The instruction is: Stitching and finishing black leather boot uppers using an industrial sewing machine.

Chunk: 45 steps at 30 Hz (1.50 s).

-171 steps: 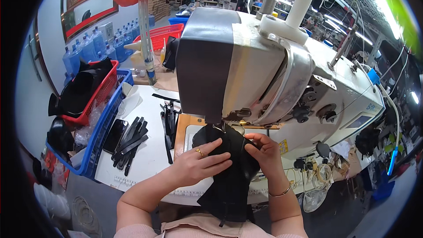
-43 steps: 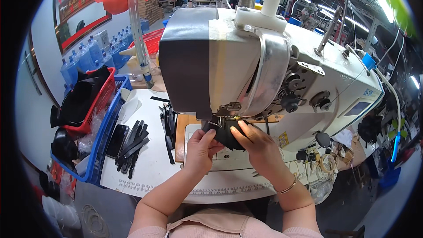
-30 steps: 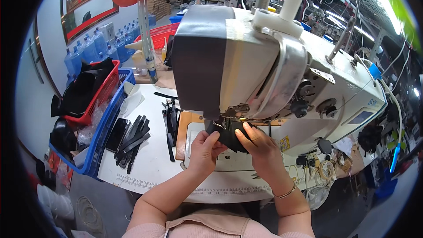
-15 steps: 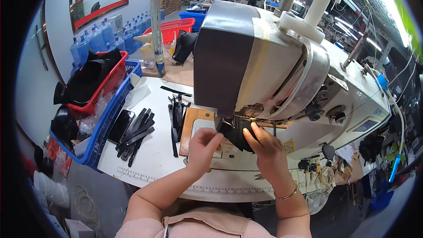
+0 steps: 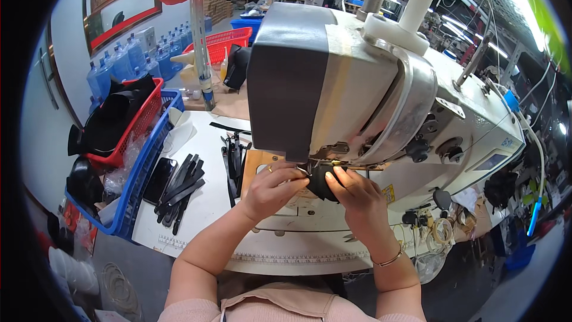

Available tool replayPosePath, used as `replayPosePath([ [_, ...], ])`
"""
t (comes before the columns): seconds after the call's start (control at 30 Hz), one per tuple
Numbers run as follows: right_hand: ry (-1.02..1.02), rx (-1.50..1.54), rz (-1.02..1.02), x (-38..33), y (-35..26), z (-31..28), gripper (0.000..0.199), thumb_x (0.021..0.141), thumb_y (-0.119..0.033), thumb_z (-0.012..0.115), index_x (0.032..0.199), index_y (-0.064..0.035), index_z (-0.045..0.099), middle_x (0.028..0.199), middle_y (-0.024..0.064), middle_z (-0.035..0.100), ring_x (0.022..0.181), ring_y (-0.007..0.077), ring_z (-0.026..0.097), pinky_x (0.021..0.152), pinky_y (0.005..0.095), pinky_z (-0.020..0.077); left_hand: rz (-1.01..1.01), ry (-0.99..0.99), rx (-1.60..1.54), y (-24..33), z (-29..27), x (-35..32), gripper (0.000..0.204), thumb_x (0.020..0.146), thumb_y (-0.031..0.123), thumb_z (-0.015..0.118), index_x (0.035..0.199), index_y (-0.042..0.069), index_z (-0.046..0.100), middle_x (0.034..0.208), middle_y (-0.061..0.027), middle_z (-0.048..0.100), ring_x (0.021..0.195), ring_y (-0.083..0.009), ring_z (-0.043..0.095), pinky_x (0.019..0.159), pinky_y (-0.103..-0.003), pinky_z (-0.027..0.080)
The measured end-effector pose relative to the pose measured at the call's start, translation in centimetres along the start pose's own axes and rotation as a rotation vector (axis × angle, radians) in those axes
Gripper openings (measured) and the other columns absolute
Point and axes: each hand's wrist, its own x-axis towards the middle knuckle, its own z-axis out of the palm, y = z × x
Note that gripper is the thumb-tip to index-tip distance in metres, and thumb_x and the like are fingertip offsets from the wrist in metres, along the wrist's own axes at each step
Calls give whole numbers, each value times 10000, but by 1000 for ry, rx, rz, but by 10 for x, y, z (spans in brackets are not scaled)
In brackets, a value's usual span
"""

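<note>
A large white and grey sewing machine (image 5: 357,83) fills the middle of the head view. Under its needle end lies a small black fabric piece (image 5: 322,180). My left hand (image 5: 274,188) pinches the piece's left edge, fingers curled, a ring on one finger. My right hand (image 5: 354,194) presses down on the piece from the right, fingertips close under the presser foot. Both hands nearly touch each other. Most of the fabric is hidden under my fingers and the machine head.
Several black strips (image 5: 182,188) and a dark phone (image 5: 159,180) lie on the white table (image 5: 202,214) to the left. Black scissors and tools (image 5: 233,155) sit beside the machine. A red basket (image 5: 128,122) of black material rests in a blue crate (image 5: 140,188) at far left.
Since 5.7 s ago the long black piece hanging toward my lap is gone from view; only a small black piece is under the needle. My hands stay there while my head shifts slightly.
</note>
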Motion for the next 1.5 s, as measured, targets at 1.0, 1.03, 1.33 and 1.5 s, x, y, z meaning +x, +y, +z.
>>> replayPosePath([
  [1.0,256,68,478,-8,56,3,317,747,-200,743,953,-1,606,988,195,619,757,328,598,637,399,473,-96,-12,-207,1,-1,-6,240,726,-70,639,945,27,651,947,-111,648,894,-295,640,803,-345,530],
  [1.03,356,84,463,-12,75,21,331,721,-207,772,919,6,614,950,202,620,736,335,593,627,407,462,-121,-23,-216,0,-3,-6,232,731,-72,636,942,25,651,941,-113,649,890,-297,644,801,-340,530],
  [1.33,408,211,663,-15,81,34,267,710,-155,768,851,31,637,680,183,617,598,285,586,593,372,456,-115,-67,-148,-2,-6,-10,217,739,-69,640,932,30,642,966,-116,650,903,-283,645,840,-344,530],
  [1.5,337,341,821,-15,73,23,265,715,-135,763,892,19,639,797,209,633,703,339,601,668,386,463,-122,-76,-127,-7,-4,-9,224,717,-75,649,911,35,633,960,-114,649,935,-292,640,832,-344,531],
])
